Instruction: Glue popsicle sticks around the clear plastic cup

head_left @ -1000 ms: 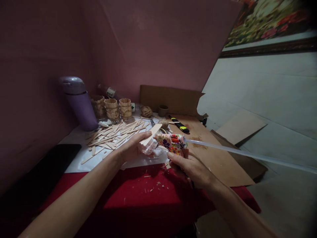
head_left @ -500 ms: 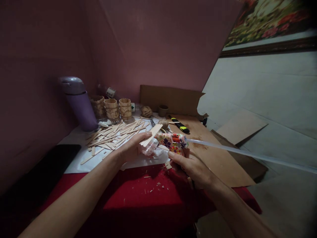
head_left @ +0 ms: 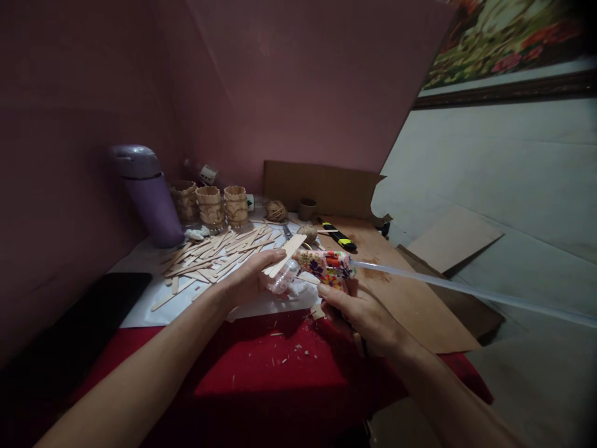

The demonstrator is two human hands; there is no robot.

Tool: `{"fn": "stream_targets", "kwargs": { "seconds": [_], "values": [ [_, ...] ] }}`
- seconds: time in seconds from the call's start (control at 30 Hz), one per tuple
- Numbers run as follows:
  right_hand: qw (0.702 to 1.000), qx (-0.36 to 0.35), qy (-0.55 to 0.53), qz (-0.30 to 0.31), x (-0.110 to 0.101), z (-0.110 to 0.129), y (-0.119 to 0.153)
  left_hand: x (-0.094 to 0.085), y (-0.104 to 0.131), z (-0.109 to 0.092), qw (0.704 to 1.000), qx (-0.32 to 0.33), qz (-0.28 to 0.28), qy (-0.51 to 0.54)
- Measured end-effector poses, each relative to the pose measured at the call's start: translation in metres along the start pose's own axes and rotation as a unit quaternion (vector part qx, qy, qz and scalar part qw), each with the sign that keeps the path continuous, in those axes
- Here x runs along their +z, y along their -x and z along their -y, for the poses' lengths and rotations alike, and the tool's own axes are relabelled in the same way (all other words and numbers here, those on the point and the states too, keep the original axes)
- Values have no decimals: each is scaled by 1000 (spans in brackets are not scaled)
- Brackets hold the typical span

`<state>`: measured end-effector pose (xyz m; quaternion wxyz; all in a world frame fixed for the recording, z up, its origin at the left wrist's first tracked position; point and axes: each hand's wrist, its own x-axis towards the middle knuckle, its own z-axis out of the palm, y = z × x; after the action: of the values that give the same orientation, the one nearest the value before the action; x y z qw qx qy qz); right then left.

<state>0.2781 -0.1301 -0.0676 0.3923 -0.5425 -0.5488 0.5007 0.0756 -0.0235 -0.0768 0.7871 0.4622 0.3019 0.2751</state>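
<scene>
My left hand is closed around a clear plastic cup with a few flat wooden sticks lying along its side, the thumb on them. In my right hand is a flower-patterned glue gun, its front end close to the sticks. A long translucent glue stick runs out of its back to the right. Many loose wooden sticks lie on white paper beyond my left hand.
Three stick-covered cups stand at the back left, beside a purple bottle. Behind my hands are twine balls, a small brown pot and a black-yellow cutter on cardboard. Scraps dot the red cloth.
The front of the glue gun has shifted very slightly beside the sticks. Both hands keep their grips and otherwise look almost the same.
</scene>
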Motion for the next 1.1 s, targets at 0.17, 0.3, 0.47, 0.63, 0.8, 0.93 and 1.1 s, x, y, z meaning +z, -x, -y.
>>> {"fn": "stream_targets", "kwargs": {
  "seconds": [0.17,0.3,0.47,0.63,0.8,0.93,1.1],
  "values": [
    [1000,3,1,-8,-1,-3,-1,0,0,0,1000,21,11,-1],
    [1000,-5,-4,-13,-1,-1,-1,3,1,-1,999,33,4,-9],
    [1000,-19,0,-17,0,3,-1,2,1,-1,999,33,8,-17],
    [999,-25,20,-16,-1,5,0,0,-1,-1,999,30,21,-19],
    [999,-25,32,-16,-2,5,0,0,0,0,999,28,14,-16],
    [999,-25,36,-18,-3,5,0,0,0,0,999,34,24,-12],
    [999,-32,35,-27,-3,4,0,2,1,-2,999,35,27,-18]
  ]
}}
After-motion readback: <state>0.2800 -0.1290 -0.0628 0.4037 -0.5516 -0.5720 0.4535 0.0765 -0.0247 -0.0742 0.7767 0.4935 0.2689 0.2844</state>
